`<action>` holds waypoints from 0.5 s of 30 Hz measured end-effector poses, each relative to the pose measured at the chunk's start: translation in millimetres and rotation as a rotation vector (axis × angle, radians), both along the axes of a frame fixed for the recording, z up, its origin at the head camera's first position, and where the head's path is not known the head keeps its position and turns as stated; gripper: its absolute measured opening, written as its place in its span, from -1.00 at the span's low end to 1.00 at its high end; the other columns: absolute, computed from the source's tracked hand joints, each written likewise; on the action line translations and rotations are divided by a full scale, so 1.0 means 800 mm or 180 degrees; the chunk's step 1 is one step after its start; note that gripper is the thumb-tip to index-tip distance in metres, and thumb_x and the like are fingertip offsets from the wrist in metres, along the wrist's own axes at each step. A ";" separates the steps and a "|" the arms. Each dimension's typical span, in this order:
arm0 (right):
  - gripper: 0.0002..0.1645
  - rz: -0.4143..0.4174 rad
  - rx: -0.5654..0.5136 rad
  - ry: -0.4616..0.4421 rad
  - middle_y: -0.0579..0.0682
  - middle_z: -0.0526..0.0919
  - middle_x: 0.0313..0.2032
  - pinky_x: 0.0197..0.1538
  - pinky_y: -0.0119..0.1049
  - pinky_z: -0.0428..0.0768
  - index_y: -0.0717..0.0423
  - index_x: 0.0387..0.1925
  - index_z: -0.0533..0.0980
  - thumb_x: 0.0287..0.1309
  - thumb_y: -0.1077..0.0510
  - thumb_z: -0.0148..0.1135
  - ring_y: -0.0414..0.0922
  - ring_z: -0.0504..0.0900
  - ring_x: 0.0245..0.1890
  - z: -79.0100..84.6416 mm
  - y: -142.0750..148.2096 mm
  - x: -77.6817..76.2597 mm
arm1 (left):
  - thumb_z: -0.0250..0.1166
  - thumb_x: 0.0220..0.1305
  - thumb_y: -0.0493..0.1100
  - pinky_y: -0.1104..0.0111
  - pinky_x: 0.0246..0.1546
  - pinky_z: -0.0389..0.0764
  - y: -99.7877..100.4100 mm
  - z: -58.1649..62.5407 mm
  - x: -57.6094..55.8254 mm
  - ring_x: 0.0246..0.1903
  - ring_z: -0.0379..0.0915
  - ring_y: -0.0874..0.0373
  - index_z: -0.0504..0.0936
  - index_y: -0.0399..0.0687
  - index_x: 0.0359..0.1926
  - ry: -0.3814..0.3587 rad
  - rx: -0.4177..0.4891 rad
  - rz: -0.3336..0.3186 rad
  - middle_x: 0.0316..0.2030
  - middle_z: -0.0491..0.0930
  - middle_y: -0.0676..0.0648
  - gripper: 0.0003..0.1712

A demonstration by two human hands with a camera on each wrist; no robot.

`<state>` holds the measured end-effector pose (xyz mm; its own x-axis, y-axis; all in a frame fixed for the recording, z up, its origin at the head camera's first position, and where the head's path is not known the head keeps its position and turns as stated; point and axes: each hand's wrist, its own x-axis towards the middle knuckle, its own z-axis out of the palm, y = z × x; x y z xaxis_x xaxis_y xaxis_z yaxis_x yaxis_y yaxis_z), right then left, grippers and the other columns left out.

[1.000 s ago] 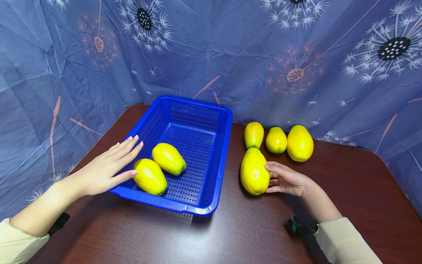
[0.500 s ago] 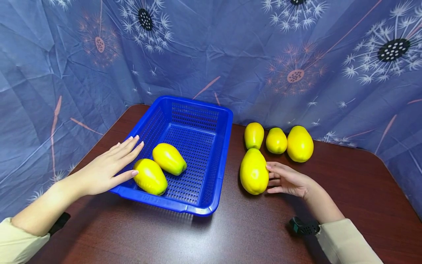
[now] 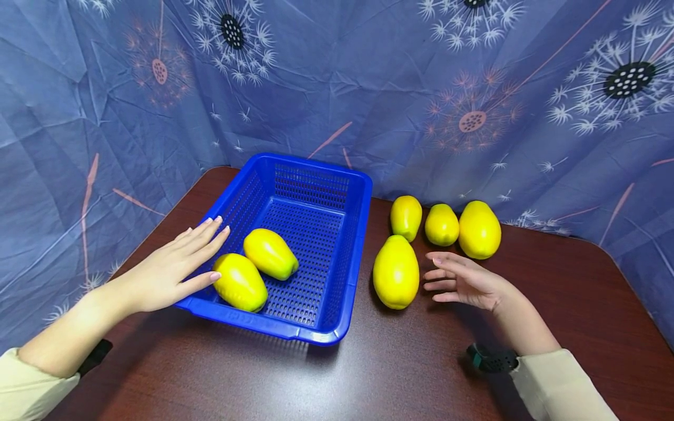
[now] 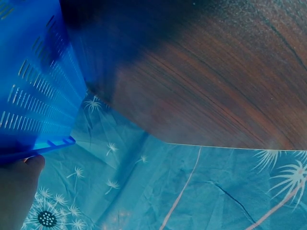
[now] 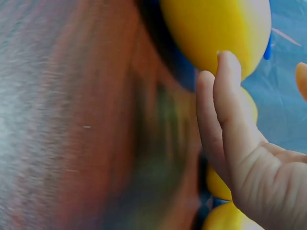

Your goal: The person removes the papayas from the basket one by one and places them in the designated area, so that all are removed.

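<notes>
Two fruits in basket, near left hand — head view only

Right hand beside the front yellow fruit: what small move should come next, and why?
I would probably ease the right hand left to grip the front yellow fruit: the hand is open and holds nothing, the head view shows a slight gap between them, and this fruit is closest. The blue basket, with two yellow fruits in it, has room beside them.

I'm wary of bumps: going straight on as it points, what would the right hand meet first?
Probably the yellow papaya nearest the right hand, across a small gap, though the hand's height is hard to judge.
</notes>
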<state>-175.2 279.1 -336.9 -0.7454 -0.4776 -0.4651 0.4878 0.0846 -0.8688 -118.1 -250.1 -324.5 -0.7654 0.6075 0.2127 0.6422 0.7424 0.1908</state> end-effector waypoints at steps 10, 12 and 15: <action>-0.69 -0.0038 -0.0132 0.0093 0.01 0.56 -0.14 -0.05 -0.17 0.58 -0.02 0.10 0.21 0.39 0.06 -0.09 -0.08 0.59 -0.11 0.032 0.000 -0.006 | 0.13 0.31 0.03 0.29 0.37 -0.32 0.000 0.000 0.000 0.41 -0.25 -0.03 -0.02 -0.09 0.44 0.0005 0.0015 -0.0013 0.42 -0.08 -0.23 -0.19; -0.67 -0.0034 -0.0134 0.0105 0.01 0.57 -0.14 -0.05 -0.17 0.58 0.00 0.12 0.18 0.39 0.06 -0.09 -0.08 0.59 -0.11 0.039 -0.002 -0.008 | 0.13 0.31 0.03 0.30 0.37 -0.32 0.000 0.000 0.001 0.41 -0.25 -0.03 -0.01 -0.09 0.44 0.0003 0.0020 -0.0014 0.42 -0.07 -0.24 -0.19; -0.62 -0.0023 -0.0143 0.0137 0.01 0.58 -0.13 -0.05 -0.18 0.58 0.04 0.15 0.14 0.38 0.07 -0.08 -0.08 0.60 -0.11 0.047 -0.006 -0.011 | 0.13 0.31 0.03 0.31 0.37 -0.33 0.000 0.001 0.001 0.41 -0.24 -0.04 -0.01 -0.10 0.44 0.0007 0.0017 -0.0013 0.42 -0.07 -0.24 -0.19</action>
